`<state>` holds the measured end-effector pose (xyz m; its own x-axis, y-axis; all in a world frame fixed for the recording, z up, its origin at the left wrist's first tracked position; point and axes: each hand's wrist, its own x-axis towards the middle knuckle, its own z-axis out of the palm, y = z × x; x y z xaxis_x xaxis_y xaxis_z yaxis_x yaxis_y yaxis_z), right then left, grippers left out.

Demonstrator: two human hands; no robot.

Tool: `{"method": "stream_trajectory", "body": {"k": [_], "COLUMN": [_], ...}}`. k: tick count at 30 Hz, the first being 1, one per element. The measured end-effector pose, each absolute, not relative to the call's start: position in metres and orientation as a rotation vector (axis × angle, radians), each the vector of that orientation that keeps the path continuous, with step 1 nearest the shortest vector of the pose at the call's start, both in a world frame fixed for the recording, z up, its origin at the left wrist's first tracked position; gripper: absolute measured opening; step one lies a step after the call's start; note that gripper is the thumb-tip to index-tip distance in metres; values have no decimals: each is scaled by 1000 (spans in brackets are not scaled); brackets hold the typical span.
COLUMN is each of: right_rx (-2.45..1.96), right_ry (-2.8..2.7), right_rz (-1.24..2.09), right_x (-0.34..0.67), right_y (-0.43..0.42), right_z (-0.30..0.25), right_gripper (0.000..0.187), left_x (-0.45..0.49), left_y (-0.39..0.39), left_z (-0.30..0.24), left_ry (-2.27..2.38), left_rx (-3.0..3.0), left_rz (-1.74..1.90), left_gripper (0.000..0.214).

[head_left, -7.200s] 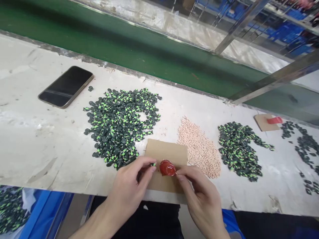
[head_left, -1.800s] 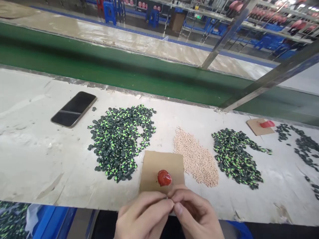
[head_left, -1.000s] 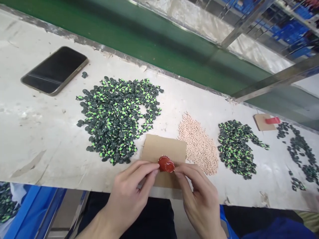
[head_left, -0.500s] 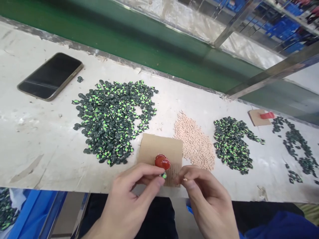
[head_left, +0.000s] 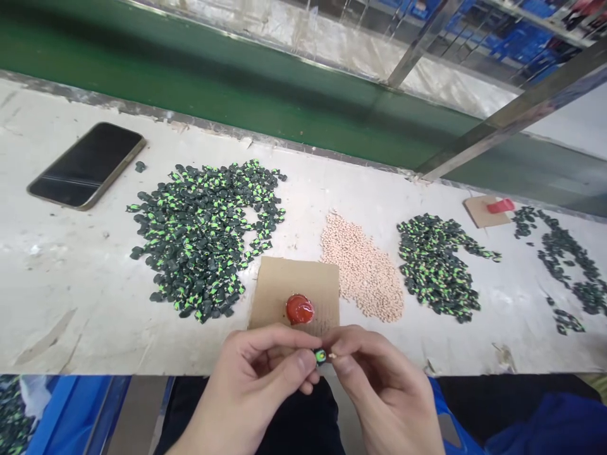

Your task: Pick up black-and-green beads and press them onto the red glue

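Between thumb and forefinger, my left hand (head_left: 270,379) pinches a small black-and-green piece (head_left: 320,356). My right hand (head_left: 379,379) closes on a tiny beige bead-like part (head_left: 332,355), held just right of that piece with a narrow gap between them. Both hands are over the table's front edge. Just beyond them lies a cardboard square (head_left: 275,284) bearing a glossy red blob (head_left: 300,309). A large pile of black-and-green pieces (head_left: 203,234) spreads to the left. Right of the cardboard is a heap of tiny beige parts (head_left: 363,268).
A phone (head_left: 88,164) lies at the table's far left. To the right are another black-and-green pile (head_left: 439,265), a second cardboard piece (head_left: 478,213) with a red cap-like object (head_left: 501,205), and scattered dark pieces (head_left: 569,259). A metal post (head_left: 512,120) rises behind the table.
My hands have come together, bringing the beige part close to the black-and-green piece. The piece has moved away from the red blob, toward me. The camera view has shifted slightly.
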<state>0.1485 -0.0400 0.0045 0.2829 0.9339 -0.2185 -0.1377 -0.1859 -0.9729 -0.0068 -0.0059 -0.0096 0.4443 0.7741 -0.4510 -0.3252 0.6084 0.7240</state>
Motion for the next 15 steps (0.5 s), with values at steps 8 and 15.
{"method": "stream_trajectory", "body": {"k": [8, 15], "right_rx": [-1373, -1397], "right_ry": [-1001, -1371], "right_rz": [1089, 1154], "right_x": [154, 172], "right_y": [-41, -25], "right_z": [0, 12], "right_gripper": [11, 19], "left_x": [-8, -3], "left_y": [-5, -3], "left_z": [-9, 8], "left_ry": [889, 1043], "left_rx": [644, 605], "left_rz": [734, 758], "left_gripper": [8, 5]}}
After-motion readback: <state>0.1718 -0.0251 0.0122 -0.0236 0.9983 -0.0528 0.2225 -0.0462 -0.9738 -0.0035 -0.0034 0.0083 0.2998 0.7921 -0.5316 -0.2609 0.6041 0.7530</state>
